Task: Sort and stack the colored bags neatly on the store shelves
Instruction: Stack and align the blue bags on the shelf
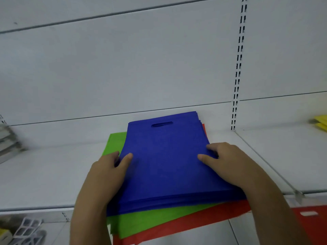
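Leftmost, at nine o'clock, blurred metal racks [8,140] sit on the white shelf [53,174], and packaged goods [24,230] lie below at seven o'clock. Next, the left hand [108,172] takes the left edge of the blue bags [164,161], thumb on top and fingers curled under the stack, its grip holding the bags. Beneath the blue stack, green bags [152,220] stick out at six and ten o'clock, and red bags [203,221] lie lowest. The right hand [228,161] holds the stack's right edge, fingers bent onto the top bag. Further right, a red bag [311,223] shows at four o'clock, and yellow bags [321,122] lie at three o'clock.
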A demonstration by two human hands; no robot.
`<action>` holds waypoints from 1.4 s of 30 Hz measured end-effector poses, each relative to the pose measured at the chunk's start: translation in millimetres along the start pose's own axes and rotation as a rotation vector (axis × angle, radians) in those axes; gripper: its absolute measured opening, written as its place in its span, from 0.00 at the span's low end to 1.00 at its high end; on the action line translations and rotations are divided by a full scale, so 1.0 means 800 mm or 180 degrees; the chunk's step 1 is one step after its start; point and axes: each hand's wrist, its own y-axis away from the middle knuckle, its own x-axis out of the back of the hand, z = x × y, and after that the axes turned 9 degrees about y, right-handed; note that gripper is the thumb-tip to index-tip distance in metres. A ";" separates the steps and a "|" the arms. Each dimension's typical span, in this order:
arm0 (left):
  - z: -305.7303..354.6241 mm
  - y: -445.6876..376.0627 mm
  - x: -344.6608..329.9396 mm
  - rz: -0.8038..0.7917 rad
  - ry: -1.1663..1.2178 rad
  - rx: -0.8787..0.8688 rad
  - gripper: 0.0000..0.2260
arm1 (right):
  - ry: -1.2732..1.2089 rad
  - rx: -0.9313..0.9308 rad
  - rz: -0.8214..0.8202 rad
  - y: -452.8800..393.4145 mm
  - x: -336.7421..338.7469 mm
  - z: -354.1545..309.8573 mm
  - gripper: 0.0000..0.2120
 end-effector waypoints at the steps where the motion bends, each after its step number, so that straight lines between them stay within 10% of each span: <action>1: 0.000 0.002 -0.002 -0.0054 -0.0143 -0.0033 0.16 | -0.0086 0.0017 -0.0003 0.000 0.002 0.004 0.25; 10: 0.022 0.013 -0.028 -0.0677 -0.1086 -0.0409 0.19 | -0.1271 -0.0299 -0.0101 -0.016 0.006 0.038 0.24; 23: 0.053 0.022 -0.039 -0.1275 -0.0511 -0.0667 0.16 | -0.1449 -0.0520 -0.0292 -0.025 0.016 0.065 0.19; 37: 0.037 -0.008 -0.033 -0.0833 -0.0030 -0.0105 0.07 | -0.1909 -0.0289 -0.0306 -0.030 0.021 0.075 0.09; 42: 0.037 -0.013 -0.038 -0.0461 0.0825 0.0130 0.18 | -0.1907 0.0025 -0.0082 -0.034 0.019 0.073 0.06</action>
